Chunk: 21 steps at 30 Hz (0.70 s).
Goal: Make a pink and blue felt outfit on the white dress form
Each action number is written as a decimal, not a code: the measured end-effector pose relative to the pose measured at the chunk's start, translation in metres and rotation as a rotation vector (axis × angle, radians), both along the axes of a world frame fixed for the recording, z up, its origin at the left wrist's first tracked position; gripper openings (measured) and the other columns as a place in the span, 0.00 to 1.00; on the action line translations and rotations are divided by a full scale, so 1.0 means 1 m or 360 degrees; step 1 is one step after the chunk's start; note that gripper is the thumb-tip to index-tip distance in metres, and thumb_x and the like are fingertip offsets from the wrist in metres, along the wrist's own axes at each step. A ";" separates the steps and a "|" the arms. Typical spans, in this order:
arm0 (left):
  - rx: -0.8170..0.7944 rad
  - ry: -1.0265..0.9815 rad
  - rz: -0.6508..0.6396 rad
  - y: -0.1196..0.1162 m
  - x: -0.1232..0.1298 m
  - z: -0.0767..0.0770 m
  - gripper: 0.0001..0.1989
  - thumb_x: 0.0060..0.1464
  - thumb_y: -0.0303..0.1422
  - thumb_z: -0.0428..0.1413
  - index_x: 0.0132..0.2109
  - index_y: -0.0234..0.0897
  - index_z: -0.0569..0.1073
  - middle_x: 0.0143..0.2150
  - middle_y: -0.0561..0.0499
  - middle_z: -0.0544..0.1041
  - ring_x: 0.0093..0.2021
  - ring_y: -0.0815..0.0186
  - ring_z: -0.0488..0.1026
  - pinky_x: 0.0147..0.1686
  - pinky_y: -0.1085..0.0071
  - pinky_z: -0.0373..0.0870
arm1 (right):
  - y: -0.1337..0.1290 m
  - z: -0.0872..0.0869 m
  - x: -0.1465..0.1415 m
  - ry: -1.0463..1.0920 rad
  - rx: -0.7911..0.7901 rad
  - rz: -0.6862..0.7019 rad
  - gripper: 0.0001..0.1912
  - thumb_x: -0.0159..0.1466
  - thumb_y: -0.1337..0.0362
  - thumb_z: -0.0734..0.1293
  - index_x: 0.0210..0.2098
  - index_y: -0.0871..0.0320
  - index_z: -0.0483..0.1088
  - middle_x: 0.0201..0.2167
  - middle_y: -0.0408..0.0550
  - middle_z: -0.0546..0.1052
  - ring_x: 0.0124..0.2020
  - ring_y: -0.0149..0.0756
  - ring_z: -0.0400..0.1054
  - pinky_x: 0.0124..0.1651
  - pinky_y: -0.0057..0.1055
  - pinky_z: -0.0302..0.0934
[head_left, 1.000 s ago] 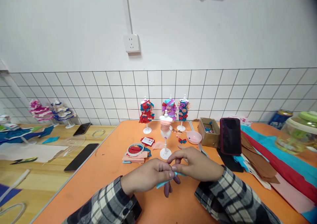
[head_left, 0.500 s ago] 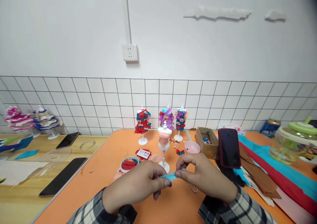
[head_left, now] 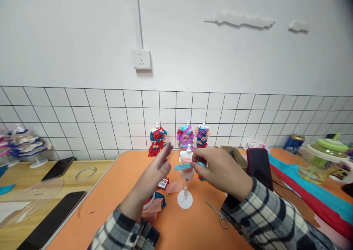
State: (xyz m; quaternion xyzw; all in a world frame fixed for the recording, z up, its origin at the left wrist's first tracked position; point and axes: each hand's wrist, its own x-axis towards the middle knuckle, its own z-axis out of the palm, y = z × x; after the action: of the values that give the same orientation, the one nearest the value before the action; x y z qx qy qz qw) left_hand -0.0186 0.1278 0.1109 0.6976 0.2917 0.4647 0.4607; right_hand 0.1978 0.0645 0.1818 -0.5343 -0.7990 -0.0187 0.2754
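Observation:
A light blue strip (head_left: 183, 166), of paper or cloth, is pinched in my right hand (head_left: 220, 167). It lies across the front of a small white dress form (head_left: 185, 199), which wears a pale pink wrap and stands upright on a round base. I cannot tell whether the strip touches the form. To the left, my left hand (head_left: 151, 176) is open and holds nothing, its fingers stretched up and apart from the strip. Small scissors (head_left: 219, 216) lie on the orange table below my right hand.
Behind stand dress forms in a red dress (head_left: 157, 141), a purple dress (head_left: 185, 137) and a blue-red dress (head_left: 202, 134). Pink scraps (head_left: 151, 207) lie near my left wrist. At right are a phone (head_left: 259, 165), a cardboard box (head_left: 235, 156), coloured sheets (head_left: 317, 191) and a jug (head_left: 317, 165).
My left hand has let go of the blue strip and opened. My right hand has raised the strip to the dress form. The view has shifted, and the scissors now show more fully.

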 end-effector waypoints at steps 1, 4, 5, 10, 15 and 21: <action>0.0004 -0.0020 -0.0037 0.003 0.009 -0.007 0.44 0.51 0.56 0.55 0.69 0.43 0.53 0.71 0.42 0.51 0.69 0.47 0.47 0.65 0.53 0.48 | 0.002 -0.002 0.000 -0.0026 0.0010 -0.0029 0.07 0.62 0.66 0.64 0.27 0.56 0.69 0.25 0.42 0.74 0.27 0.31 0.65 0.31 0.29 0.49; -0.0090 -0.0223 -0.0258 0.011 0.033 -0.025 0.45 0.51 0.56 0.55 0.69 0.40 0.52 0.70 0.40 0.53 0.69 0.47 0.48 0.65 0.54 0.49 | 0.006 -0.006 0.002 -0.0079 0.0017 -0.0057 0.07 0.61 0.65 0.64 0.26 0.55 0.68 0.24 0.41 0.74 0.28 0.33 0.65 0.35 0.31 0.51; -0.0108 -0.0275 -0.0320 0.013 0.038 -0.030 0.43 0.52 0.55 0.55 0.68 0.39 0.55 0.69 0.39 0.56 0.68 0.46 0.51 0.64 0.53 0.51 | 0.007 -0.007 0.004 -0.0087 0.0010 -0.0051 0.07 0.61 0.64 0.64 0.26 0.55 0.68 0.24 0.41 0.74 0.29 0.34 0.65 0.37 0.32 0.52; -0.0131 -0.0352 -0.0362 0.021 0.049 -0.043 0.33 0.52 0.52 0.57 0.58 0.35 0.70 0.56 0.41 0.73 0.57 0.49 0.67 0.55 0.58 0.62 | 0.013 -0.009 0.008 -0.0080 0.0010 0.0001 0.07 0.61 0.64 0.63 0.26 0.54 0.68 0.23 0.41 0.74 0.26 0.33 0.64 0.50 0.40 0.53; -0.0221 -0.0377 -0.0256 0.028 0.051 -0.058 0.20 0.52 0.46 0.60 0.44 0.33 0.79 0.38 0.47 0.79 0.39 0.59 0.72 0.45 0.67 0.65 | 0.019 -0.008 0.009 -0.0059 -0.0001 0.0022 0.08 0.62 0.62 0.64 0.26 0.54 0.68 0.22 0.39 0.73 0.25 0.31 0.64 0.56 0.44 0.49; -0.0372 -0.0549 -0.0368 0.031 0.052 -0.070 0.24 0.48 0.50 0.61 0.40 0.32 0.78 0.28 0.51 0.74 0.28 0.66 0.67 0.33 0.70 0.64 | 0.020 0.008 0.019 0.0022 -0.0287 0.0052 0.07 0.59 0.56 0.69 0.32 0.52 0.75 0.26 0.41 0.76 0.28 0.33 0.67 0.31 0.29 0.54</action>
State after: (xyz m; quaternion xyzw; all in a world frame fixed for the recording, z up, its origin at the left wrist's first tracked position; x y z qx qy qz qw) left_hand 0.0338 0.1593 0.0412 0.5787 0.1786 0.4842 0.6316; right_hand 0.2171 0.0849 0.1900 -0.5440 -0.8041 0.0613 0.2319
